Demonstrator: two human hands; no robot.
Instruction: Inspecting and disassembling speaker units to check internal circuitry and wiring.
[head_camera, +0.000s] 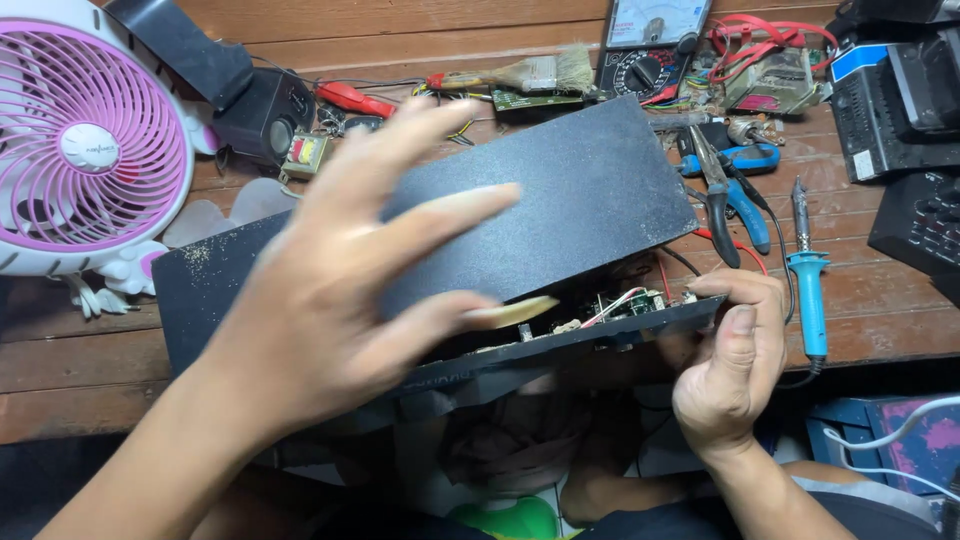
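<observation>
— While your right hand (728, 365) pinches the near right corner of the black device case (560, 210), thumb up along the edge and fingers curled beneath, your left hand (350, 270) hangs spread wide over the dark lid, fingers fanned and blurred. Whether it touches the lid I cannot tell; it grips nothing.

— Where does the case lie from you?

— Straight ahead, resting on the front edge of the wooden workbench (80, 370). Its long axis runs left to right, the right end tilted away from you and up. The lid gapes on the near side, so the circuit board (620, 303) with its red and white wires shows just left of your right thumb. Your right hand is the one on it; your left covers the middle.

— And around it?

— Past the right end lie blue-handled pliers (735, 200) and a blue soldering iron (806, 280), near but apart. Further back sit a paintbrush (530, 73) and an analogue meter (650, 45). Far left stands a pink and white fan (85, 140).
</observation>
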